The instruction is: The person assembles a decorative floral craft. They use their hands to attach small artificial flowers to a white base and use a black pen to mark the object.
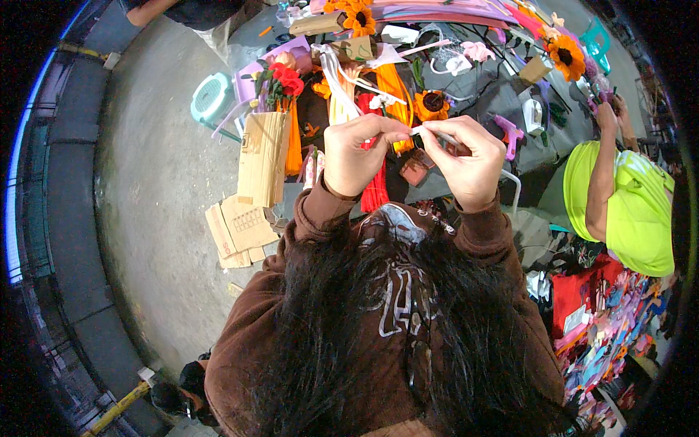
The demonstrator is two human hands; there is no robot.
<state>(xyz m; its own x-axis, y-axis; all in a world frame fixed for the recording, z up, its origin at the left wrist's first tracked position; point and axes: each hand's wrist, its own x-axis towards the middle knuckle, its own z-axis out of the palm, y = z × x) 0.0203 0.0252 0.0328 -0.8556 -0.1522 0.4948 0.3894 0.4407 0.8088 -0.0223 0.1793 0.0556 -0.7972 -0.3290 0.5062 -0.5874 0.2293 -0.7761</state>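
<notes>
Both hands meet above the near side of the work table, fingertips almost touching. My left hand point(355, 151) is closed in a pinch on one end of a small white piece point(416, 131), too small to name more exactly. The other end sits between the thumb and finger of my right hand point(472, 162), its remaining fingers curled. Beneath and beyond the hands lie bundles of red strands point(375, 191) and orange strands point(397, 98). An orange flower with a dark centre point(431, 105) lies just past my fingertips. Right of my right hand is a pink-purple glue gun point(510, 135).
Red flowers point(287, 79) and a cardboard box point(261, 159) stand at the table's left edge, near a pale teal stool point(212, 98). Flattened cardboard point(242, 227) lies on the floor. At right, a person in a lime shirt point(633, 211) works beside a colourful heap point(611, 320).
</notes>
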